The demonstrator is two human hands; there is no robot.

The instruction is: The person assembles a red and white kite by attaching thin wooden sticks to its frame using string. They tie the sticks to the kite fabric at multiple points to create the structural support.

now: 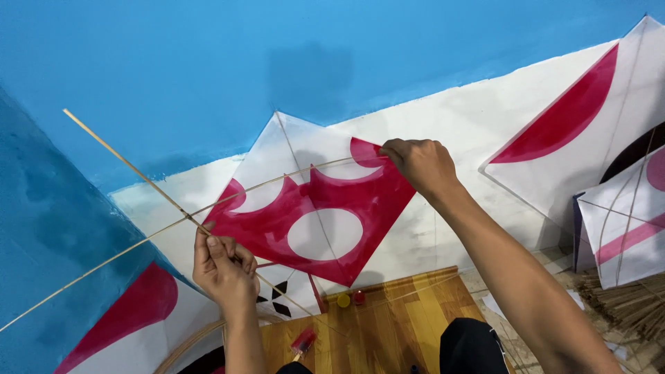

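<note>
I held a diamond-shaped paper kite (315, 221), white with crimson crescents and a white disc at its centre, raised in front of the blue wall (208, 62). My left hand (223, 266) was at the kite's lower left corner, its grip pressed together on a thin bamboo stick (131, 170) that ran up and to the left, away from the kite. My right hand (419, 163) was at the kite's upper right edge, its grip pinching the paper where the bowed cross-stick (277, 179) ended. The bowed stick arched across the kite's upper half and carried on past its left corner, down toward the lower left.

To the right of the kite, a larger white kite with a crimson half-disc (575, 118) leaned against the wall. Further right of it stood another kite with a pink stripe (623, 235), and below that lay a bundle of thin sticks (634, 305). Below the kite lay a wooden board (388, 318), and on it, just under the kite's bottom corner, sat a small yellow cap (343, 300) and a red one (359, 298), side by side. Left of the board, below my left hand, lay a further white kite with a crimson patch (138, 312).
</note>
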